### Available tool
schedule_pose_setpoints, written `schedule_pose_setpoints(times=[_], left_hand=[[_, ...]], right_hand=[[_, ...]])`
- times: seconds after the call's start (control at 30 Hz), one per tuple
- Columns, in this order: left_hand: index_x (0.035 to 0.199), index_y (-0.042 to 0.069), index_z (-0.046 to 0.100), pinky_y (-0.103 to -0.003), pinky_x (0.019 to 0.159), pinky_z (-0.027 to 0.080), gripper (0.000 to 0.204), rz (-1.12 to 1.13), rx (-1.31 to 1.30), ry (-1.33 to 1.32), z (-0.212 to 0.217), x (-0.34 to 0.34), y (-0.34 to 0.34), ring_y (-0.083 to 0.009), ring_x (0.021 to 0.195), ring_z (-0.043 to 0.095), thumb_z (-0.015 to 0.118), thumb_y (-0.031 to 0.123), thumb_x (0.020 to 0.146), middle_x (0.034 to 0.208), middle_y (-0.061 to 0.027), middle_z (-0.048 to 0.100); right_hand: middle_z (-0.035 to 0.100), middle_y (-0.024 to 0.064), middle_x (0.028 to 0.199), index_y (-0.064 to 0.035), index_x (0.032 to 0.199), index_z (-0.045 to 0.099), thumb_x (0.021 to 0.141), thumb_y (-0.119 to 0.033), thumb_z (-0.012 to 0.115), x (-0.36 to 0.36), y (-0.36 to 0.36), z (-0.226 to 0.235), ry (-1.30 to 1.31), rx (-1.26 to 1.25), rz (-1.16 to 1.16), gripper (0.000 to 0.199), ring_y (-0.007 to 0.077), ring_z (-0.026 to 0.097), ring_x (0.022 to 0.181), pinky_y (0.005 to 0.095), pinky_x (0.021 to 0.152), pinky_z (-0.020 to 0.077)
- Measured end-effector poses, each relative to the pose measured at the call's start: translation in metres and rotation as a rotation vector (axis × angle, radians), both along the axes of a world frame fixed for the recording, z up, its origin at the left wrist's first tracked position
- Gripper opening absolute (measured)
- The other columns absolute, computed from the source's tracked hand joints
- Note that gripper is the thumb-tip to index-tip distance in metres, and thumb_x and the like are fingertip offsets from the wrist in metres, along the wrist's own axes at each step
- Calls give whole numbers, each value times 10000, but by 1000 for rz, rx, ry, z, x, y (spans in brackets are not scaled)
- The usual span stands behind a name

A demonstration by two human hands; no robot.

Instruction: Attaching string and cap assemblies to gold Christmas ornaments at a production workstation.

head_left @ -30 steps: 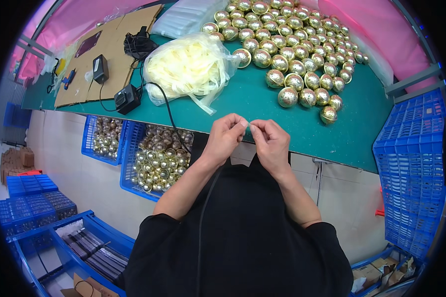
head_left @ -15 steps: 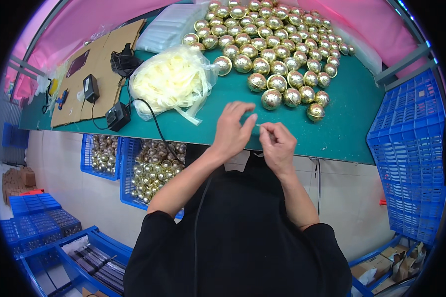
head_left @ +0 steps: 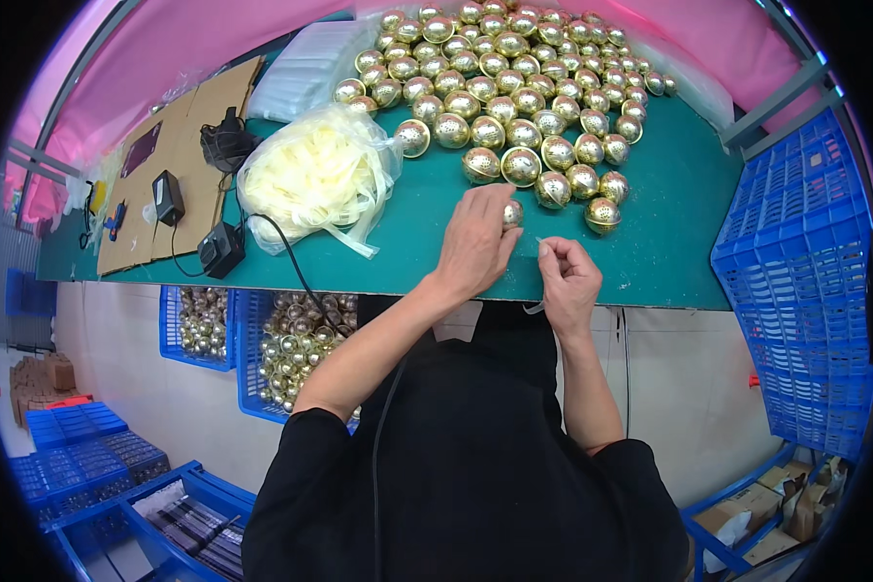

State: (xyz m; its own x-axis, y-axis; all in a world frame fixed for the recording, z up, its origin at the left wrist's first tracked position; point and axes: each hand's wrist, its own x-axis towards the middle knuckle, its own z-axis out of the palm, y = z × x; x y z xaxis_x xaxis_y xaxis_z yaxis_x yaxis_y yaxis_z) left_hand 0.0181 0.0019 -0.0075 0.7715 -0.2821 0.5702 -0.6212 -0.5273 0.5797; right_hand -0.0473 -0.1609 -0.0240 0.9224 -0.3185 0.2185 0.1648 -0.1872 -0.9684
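Note:
Under the curled fingers of my left hand (head_left: 475,238) sits a shiny gold ball (head_left: 512,214), partly hidden by them, at the near edge of the spread of balls. My thumb lies along its near side, so the hand is closed round it. To the right, my right hand (head_left: 570,281) pinches a thin pale strip (head_left: 534,309); one end shows at the fingertips and another hangs below the hand by the table edge. More gold balls with small speckles and a raised seam, such as this near one (head_left: 602,215), lie just beyond both hands.
On the green table (head_left: 436,262), a clear bag of pale yellow strips (head_left: 315,175) lies left, beside black adapters (head_left: 221,249) and cardboard (head_left: 189,126). Blue crates (head_left: 795,252) stand at the right. Below the table edge, a blue basket (head_left: 252,369) holds gold balls.
My left hand has reached forward and closed round a gold ball. My right hand has moved right, away from the left, still pinching the strip. The view has shifted slightly.

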Motion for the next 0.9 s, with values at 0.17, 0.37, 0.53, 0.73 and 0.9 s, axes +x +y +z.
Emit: schedule_pose_setpoints(times=[0.17,0.37,0.53,0.73,0.9], left_hand=[[1293,-3,573,-444,961,527,545,-100,-171,269,-1,-16,18,-394,1155,612,806,21,801,1243,-182,599],[1257,31,629,-393,962,536,487,-134,-303,471,-3,-35,30,-287,1180,651,829,52,813,1265,-166,659],[1252,45,658,-380,955,535,472,-110,-255,376,-3,-40,45,-277,1119,674,841,69,818,1270,-137,672],[1260,32,663,-376,922,543,497,-124,-204,401,4,-48,49,-290,1077,671,849,80,802,1247,-142,675],[1248,13,659,-394,906,556,510,-92,-232,631,4,-51,45,-321,1056,664,858,94,785,1231,-159,656]], right_hand=[[611,-46,808,37,971,701,987,-48,706,12,5,1,18,86,26,86,-4,450,635,191,542,367],[625,-43,803,36,981,708,990,-61,705,15,16,-13,9,117,89,97,0,462,643,198,547,378],[670,-31,871,29,1026,708,1012,-63,688,6,22,-8,79,83,186,95,0,536,716,182,605,425],[667,-9,828,36,972,718,973,-47,706,7,24,-3,43,24,173,84,13,526,672,209,567,426],[694,-2,860,38,1005,707,997,-53,693,1,26,8,57,-30,196,93,13,570,705,196,609,464]])
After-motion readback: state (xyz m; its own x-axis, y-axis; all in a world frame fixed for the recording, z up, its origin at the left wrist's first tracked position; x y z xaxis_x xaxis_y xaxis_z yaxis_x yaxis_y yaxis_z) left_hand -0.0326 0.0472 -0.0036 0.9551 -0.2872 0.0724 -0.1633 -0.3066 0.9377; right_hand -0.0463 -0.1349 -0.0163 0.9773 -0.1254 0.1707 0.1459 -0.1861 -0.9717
